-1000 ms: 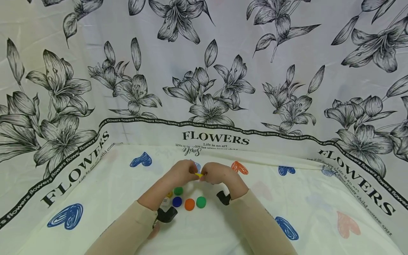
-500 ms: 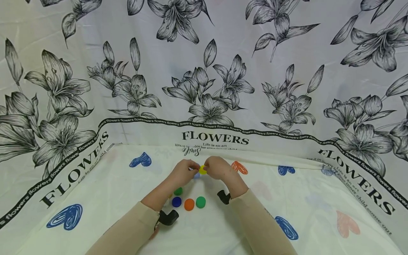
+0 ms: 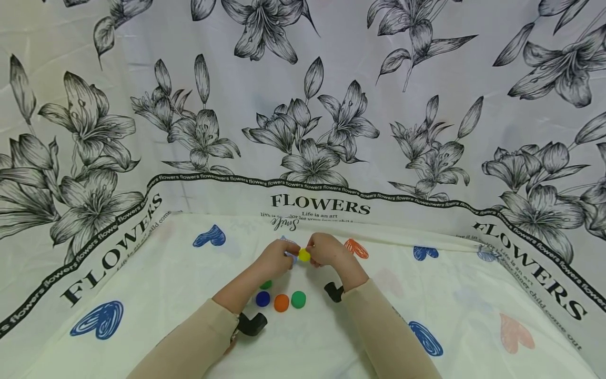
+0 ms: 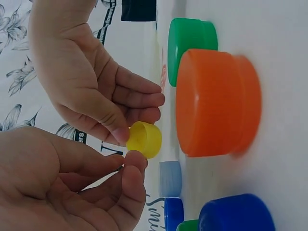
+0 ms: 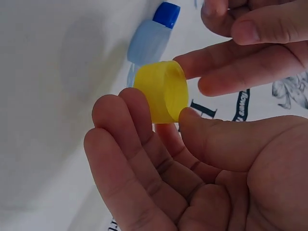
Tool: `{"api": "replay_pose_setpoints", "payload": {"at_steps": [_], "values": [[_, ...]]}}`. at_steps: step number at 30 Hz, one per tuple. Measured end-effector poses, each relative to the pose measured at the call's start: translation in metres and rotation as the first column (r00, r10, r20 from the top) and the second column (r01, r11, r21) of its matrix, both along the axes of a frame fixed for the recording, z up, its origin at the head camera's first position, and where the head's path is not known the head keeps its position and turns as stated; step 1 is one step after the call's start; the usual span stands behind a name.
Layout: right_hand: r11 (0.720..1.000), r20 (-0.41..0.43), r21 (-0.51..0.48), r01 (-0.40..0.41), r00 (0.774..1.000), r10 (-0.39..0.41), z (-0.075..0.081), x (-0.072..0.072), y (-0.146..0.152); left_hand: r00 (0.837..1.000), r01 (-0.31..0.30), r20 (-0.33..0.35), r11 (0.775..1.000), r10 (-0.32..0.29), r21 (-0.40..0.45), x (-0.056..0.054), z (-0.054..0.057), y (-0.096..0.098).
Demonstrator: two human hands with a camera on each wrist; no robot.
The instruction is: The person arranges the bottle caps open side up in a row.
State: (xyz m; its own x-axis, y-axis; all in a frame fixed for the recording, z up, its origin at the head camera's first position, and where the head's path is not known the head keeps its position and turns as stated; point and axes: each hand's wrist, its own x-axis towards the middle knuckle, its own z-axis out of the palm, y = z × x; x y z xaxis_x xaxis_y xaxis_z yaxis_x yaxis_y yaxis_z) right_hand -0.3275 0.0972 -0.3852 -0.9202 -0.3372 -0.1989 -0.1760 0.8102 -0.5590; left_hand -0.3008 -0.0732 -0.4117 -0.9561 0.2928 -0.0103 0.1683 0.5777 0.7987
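My right hand (image 3: 327,249) pinches the cap (image 5: 152,91), mouth toward the cloth's (image 3: 454,295) far edge; left hand (image 3: 276,258) adjacent, fingers loose.

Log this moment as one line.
right hand: pinches yellow bottle cap | left hand: fingertips beside it, contact unclear | on cloth: green cap, orange cap, dark-blue cap

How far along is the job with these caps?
Seemingly done: the orange cap, blue cap and two green caps sit grouped on the cloth. In hand: the yellow cap, pinched in the right hand. Remaining, probably: setting it down, as it is above the cloth.
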Motion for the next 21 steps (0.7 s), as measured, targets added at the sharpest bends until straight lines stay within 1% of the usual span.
{"api": "replay_pose_setpoints", "payload": {"at_steps": [5, 8, 13, 17, 21], "values": [[0.999, 0.06, -0.03, 0.013, 0.998, -0.011, -0.0045, -0.003, 0.0014, 1.0, 0.008, 0.014, 1.0, -0.007, -0.029, 0.0015, 0.0003, 0.0006], [0.999, 0.081, -0.043, 0.01, 0.997, -0.007, -0.0063, -0.0045, 0.002, 1.0, 0.021, 0.003, 0.998, -0.021, -0.063, 0.0018, -0.0002, 0.0007], [0.999, 0.098, -0.047, -0.002, 0.995, 0.007, -0.0079, -0.0065, 0.0025, 0.999, 0.044, -0.025, 0.989, -0.048, -0.141, 0.0015, -0.0029, 0.002], [0.999, 0.11, -0.044, -0.004, 0.994, 0.008, -0.0092, -0.0078, 0.0029, 0.997, 0.059, -0.036, 0.983, -0.066, -0.172, 0.0016, -0.0041, 0.0025], [0.999, 0.117, -0.034, -0.002, 0.993, 0.006, -0.0099, -0.0085, 0.0033, 0.997, 0.053, -0.045, 0.98, -0.062, -0.193, 0.0019, -0.0033, 0.0015]]}}
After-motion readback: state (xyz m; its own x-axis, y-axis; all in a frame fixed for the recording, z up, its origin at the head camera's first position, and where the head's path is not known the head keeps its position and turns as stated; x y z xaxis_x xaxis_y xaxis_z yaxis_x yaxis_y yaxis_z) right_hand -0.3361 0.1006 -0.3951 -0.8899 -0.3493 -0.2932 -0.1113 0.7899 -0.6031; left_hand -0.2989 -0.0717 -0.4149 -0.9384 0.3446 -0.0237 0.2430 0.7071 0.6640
